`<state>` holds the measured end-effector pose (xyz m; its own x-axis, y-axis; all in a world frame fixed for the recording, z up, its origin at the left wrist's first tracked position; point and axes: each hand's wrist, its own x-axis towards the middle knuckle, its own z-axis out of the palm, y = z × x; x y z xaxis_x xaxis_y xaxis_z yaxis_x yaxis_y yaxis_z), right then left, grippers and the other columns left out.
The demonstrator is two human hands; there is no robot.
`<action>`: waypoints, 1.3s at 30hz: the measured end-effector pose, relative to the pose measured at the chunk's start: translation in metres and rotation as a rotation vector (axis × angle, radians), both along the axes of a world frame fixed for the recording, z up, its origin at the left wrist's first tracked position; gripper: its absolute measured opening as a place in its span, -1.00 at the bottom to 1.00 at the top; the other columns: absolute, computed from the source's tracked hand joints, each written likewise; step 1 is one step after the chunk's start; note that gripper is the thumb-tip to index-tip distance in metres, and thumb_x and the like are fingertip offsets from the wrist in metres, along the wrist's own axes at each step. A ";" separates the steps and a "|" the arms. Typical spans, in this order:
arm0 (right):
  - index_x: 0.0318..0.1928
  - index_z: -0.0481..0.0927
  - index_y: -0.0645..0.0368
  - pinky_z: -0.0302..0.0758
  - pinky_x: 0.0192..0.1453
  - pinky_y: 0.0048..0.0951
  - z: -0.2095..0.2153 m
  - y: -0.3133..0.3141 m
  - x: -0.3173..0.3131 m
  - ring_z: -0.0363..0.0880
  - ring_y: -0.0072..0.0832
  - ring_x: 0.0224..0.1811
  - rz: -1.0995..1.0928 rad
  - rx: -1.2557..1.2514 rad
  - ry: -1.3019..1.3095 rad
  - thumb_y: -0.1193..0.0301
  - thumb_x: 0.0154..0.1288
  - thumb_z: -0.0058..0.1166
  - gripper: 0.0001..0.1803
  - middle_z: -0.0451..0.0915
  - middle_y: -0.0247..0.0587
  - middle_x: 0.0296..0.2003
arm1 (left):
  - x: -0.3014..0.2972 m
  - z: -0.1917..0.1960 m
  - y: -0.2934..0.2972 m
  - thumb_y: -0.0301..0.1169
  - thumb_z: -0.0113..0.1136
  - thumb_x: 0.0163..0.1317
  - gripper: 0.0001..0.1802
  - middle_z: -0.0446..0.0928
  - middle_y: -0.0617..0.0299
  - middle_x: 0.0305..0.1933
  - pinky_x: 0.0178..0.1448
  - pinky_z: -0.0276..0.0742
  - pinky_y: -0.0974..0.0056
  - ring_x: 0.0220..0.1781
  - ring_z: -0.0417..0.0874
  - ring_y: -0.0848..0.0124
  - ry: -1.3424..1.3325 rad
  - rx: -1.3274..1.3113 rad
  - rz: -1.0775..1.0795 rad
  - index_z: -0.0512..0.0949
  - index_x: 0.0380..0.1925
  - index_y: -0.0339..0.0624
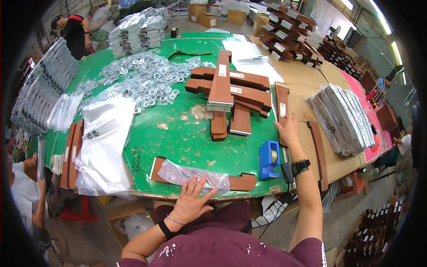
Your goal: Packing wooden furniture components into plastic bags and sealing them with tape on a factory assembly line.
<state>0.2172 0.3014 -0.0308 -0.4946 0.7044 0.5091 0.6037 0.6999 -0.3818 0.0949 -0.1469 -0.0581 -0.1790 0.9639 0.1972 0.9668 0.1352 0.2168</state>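
Note:
My left hand (190, 205) lies with its fingers spread at the table's near edge, its fingertips on a clear plastic sleeve (209, 179). That sleeve wraps the middle of a brown wood-grain piece (243, 182), whose two ends stick out. My right hand (289, 132) is closed around a brown labelled piece (282, 100) on the right, thumb on one side and fingers on the other. Just below that hand stands a blue tape dispenser (268, 161) with a roll of tape. Several more brown pieces (220, 89) are stacked crosswise beyond my hands.
Plastic-bagged ring-shaped parts (147, 75) heap on the green table (178, 142). Clear bags (104, 147) lie at the left. Wrapped bundles (342, 120) rest on cardboard at the right. A person (73, 35) stands at far left; another person's arm (41, 200) shows at near left.

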 end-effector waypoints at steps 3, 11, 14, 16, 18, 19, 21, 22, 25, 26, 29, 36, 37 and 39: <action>0.21 0.40 0.31 0.47 0.21 -0.10 -0.024 0.016 0.003 0.47 0.07 0.17 -0.202 -0.222 -0.289 0.13 0.07 0.36 -0.22 0.51 0.23 0.07 | 0.001 -0.005 -0.002 0.15 0.34 0.04 -0.15 -0.05 -0.03 0.57 0.55 -0.23 -0.21 0.60 -0.11 -0.10 0.025 -0.017 0.016 0.32 0.38 0.38; 0.10 0.51 0.28 0.43 0.23 -0.19 -0.012 0.033 0.007 0.53 -0.14 0.11 0.009 -0.303 0.297 0.46 0.12 0.20 -0.51 0.57 0.04 0.01 | 0.003 -0.008 -0.005 0.13 0.24 0.14 -0.24 0.01 0.05 0.57 0.57 -0.30 -0.17 0.61 -0.10 -0.03 0.028 -0.034 0.102 0.33 0.38 0.38; 0.16 0.50 0.25 0.39 0.24 -0.26 0.064 -0.048 0.015 0.47 -0.14 0.13 0.133 -0.014 0.275 0.50 0.19 0.18 -0.52 0.50 0.00 0.06 | 0.004 -0.010 -0.005 0.11 0.24 0.16 -0.23 0.02 0.09 0.57 0.58 -0.30 -0.15 0.61 -0.09 0.00 0.022 0.015 0.114 0.30 0.40 0.37; 0.17 0.49 0.26 0.38 0.22 -0.26 0.102 -0.105 0.025 0.46 -0.20 0.17 0.253 0.029 0.254 0.55 0.21 0.17 -0.53 0.47 -0.05 0.11 | 0.002 -0.014 0.000 0.09 0.23 0.18 -0.22 0.02 0.12 0.57 0.59 -0.31 -0.15 0.61 -0.08 0.04 0.095 0.091 0.013 0.27 0.41 0.34; 0.14 0.51 0.22 0.35 0.30 -0.23 0.109 -0.154 0.020 0.45 -0.16 0.20 0.492 -0.027 0.166 0.61 0.12 0.19 -0.49 0.48 -0.02 0.11 | 0.001 -0.023 -0.003 0.06 0.23 0.19 -0.22 0.03 0.15 0.57 0.59 -0.29 -0.14 0.61 -0.06 0.08 0.107 0.115 0.029 0.26 0.42 0.33; 0.12 0.52 0.20 0.33 0.33 -0.20 0.108 -0.176 0.014 0.44 -0.13 0.20 0.615 -0.017 0.136 0.63 0.05 0.20 -0.47 0.49 -0.01 0.11 | 0.001 -0.027 -0.002 0.05 0.23 0.20 -0.23 0.06 0.17 0.54 0.59 -0.26 -0.13 0.59 -0.03 0.10 0.130 0.153 0.018 0.26 0.42 0.32; 0.10 0.53 0.15 0.38 0.26 -0.18 0.092 -0.212 0.000 0.46 -0.08 0.13 0.791 -0.118 -0.003 0.62 -0.02 0.25 -0.43 0.47 -0.02 0.09 | 0.001 -0.033 -0.003 0.03 0.23 0.21 -0.24 0.09 0.18 0.52 0.60 -0.24 -0.11 0.58 0.01 0.12 0.156 0.189 0.026 0.26 0.42 0.31; 0.09 0.54 0.14 0.42 0.20 -0.18 0.078 -0.226 -0.005 0.47 -0.08 0.10 0.863 -0.218 -0.009 0.60 -0.04 0.28 -0.43 0.47 -0.01 0.08 | 0.001 -0.033 -0.003 -0.01 0.22 0.22 -0.23 0.11 0.19 0.50 0.61 -0.20 -0.05 0.56 0.05 0.16 0.156 0.229 -0.002 0.24 0.43 0.21; 0.11 0.54 0.13 0.46 0.14 -0.17 0.047 -0.240 -0.014 0.46 -0.05 0.08 0.958 -0.240 -0.148 0.58 -0.06 0.30 -0.39 0.48 -0.02 0.07 | -0.004 -0.031 -0.007 -0.09 0.21 0.23 -0.25 0.18 0.21 0.43 0.61 -0.11 0.05 0.50 0.12 0.21 0.170 0.291 -0.062 0.25 0.41 0.04; 0.13 0.53 0.13 0.46 0.15 -0.15 0.044 -0.241 -0.014 0.46 -0.04 0.08 0.984 -0.228 -0.190 0.57 -0.06 0.30 -0.38 0.48 -0.03 0.08 | -0.007 -0.030 -0.008 -0.13 0.20 0.23 -0.27 0.22 0.21 0.39 0.60 -0.04 0.09 0.47 0.16 0.24 0.184 0.313 -0.109 0.28 0.39 -0.03; 0.16 0.50 0.15 0.42 0.19 -0.13 0.042 -0.242 -0.010 0.45 -0.03 0.10 1.014 -0.225 -0.256 0.55 -0.04 0.29 -0.36 0.49 -0.04 0.09 | -0.016 -0.030 -0.024 -0.19 0.21 0.20 -0.32 0.28 0.22 0.35 0.55 0.11 0.14 0.43 0.22 0.29 0.225 0.350 -0.132 0.36 0.32 -0.14; 0.26 0.38 0.22 0.38 0.24 -0.09 0.042 -0.233 -0.005 0.42 0.03 0.12 1.043 -0.188 -0.353 0.51 -0.04 0.29 -0.25 0.47 0.03 0.12 | -0.056 -0.015 -0.064 -0.29 0.31 0.10 -0.45 0.36 0.17 0.16 0.31 0.33 0.12 0.27 0.35 0.26 0.123 0.393 0.033 0.51 0.16 0.01; 0.28 0.36 0.22 0.37 0.25 -0.09 0.043 -0.232 -0.003 0.41 0.03 0.13 1.042 -0.157 -0.386 0.49 -0.04 0.30 -0.23 0.46 0.04 0.13 | -0.064 0.005 -0.065 -0.24 0.43 0.01 -0.28 0.29 0.05 0.26 0.38 0.28 0.04 0.33 0.32 0.15 0.076 0.554 0.164 0.44 0.22 -0.12; 0.30 0.34 0.23 0.36 0.26 -0.09 0.048 -0.234 -0.002 0.41 0.04 0.14 1.040 -0.129 -0.427 0.47 -0.03 0.31 -0.20 0.44 0.05 0.14 | -0.077 0.019 -0.068 -0.17 0.47 0.01 0.05 0.13 -0.10 0.43 0.47 0.19 -0.02 0.47 0.18 -0.01 -0.086 0.487 0.428 0.10 0.44 -0.21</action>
<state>0.2157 0.0674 0.0171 -0.9870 -0.1159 0.1112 -0.1506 0.9087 -0.3893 0.0182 -0.2145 -0.0387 -0.5616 0.6080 0.5612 0.8259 0.3710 0.4247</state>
